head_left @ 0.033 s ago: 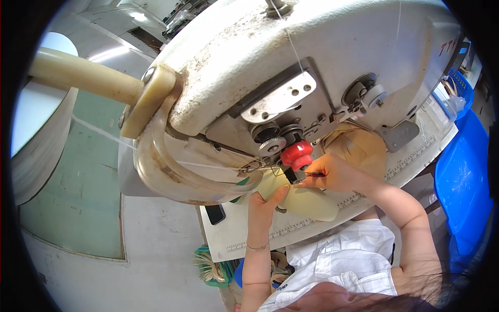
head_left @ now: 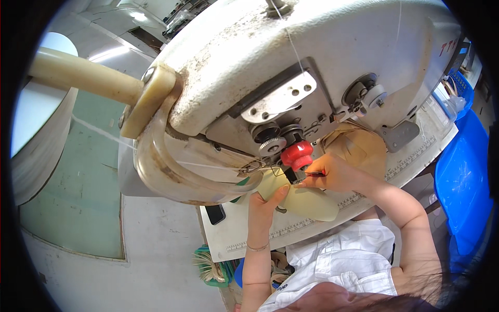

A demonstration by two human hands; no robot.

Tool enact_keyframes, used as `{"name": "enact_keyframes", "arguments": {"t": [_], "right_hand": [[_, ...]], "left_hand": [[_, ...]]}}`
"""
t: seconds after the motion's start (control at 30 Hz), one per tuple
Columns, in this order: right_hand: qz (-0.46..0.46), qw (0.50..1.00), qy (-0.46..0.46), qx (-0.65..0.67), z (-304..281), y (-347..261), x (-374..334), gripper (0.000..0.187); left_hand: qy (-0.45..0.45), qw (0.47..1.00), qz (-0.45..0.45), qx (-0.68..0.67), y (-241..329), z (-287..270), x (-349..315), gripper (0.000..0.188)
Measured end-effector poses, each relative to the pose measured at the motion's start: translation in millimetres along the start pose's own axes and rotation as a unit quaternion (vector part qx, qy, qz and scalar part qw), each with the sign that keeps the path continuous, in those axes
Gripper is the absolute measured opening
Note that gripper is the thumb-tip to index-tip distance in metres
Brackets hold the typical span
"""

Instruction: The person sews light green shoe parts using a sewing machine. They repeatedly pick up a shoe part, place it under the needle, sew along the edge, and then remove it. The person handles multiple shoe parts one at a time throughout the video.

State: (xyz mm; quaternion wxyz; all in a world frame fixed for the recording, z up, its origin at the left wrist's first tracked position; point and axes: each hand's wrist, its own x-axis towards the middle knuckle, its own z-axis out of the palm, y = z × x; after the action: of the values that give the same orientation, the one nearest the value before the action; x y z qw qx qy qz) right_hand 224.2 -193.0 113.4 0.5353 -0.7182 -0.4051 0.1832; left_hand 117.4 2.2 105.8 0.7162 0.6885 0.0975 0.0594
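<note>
A pale yellow sheet piece lies under the presser area of a large white sewing machine, below its red knob. My left hand grips the sheet's left side, thumb on top; its other fingers are partly hidden. Close to the needle area, my right hand is closed round a slim tool with a red handle, whose kind I cannot make out. The fingertips of that hand rest at the sheet's upper edge. Machine parts hide the needle.
Brown sheet pieces lie behind my right hand. A dark phone rests left on the white table, which has a ruler strip. A green basket of pale strips stands below left. Blue plastic hangs at right.
</note>
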Motion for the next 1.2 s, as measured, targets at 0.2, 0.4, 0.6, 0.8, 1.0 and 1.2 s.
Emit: {"name": "enact_keyframes", "arguments": {"t": [0.2,0.4,0.6,0.8,1.0,1.2], "right_hand": [[-0.005,0.999,0.015,0.039,0.8,0.3,2.0,0.026],[0.035,0.991,0.041,0.121,3.7,-2.3,4.8,0.026],[0.140,0.940,0.006,0.313,14.8,4.1,0.4,0.028],[0.114,0.974,0.015,0.196,-5.7,-10.1,0.3,0.030],[0.109,0.976,-0.006,0.186,-17.7,-15.4,5.3,0.031],[0.095,0.982,-0.003,0.165,-15.5,-7.3,6.8,0.032]], "left_hand": [[0.018,1.000,0.015,0.006,11.3,6.9,1.7,0.023],[0.054,0.996,0.048,0.057,11.8,2.3,11.6,0.022],[0.048,0.999,0.007,0.009,17.6,4.4,7.3,0.021],[0.037,0.999,0.015,-0.003,17.9,2.6,8.9,0.021],[0.038,0.999,0.036,0.013,19.4,6.4,9.0,0.023],[0.058,0.997,0.048,-0.001,16.7,13.0,9.7,0.023]]}}
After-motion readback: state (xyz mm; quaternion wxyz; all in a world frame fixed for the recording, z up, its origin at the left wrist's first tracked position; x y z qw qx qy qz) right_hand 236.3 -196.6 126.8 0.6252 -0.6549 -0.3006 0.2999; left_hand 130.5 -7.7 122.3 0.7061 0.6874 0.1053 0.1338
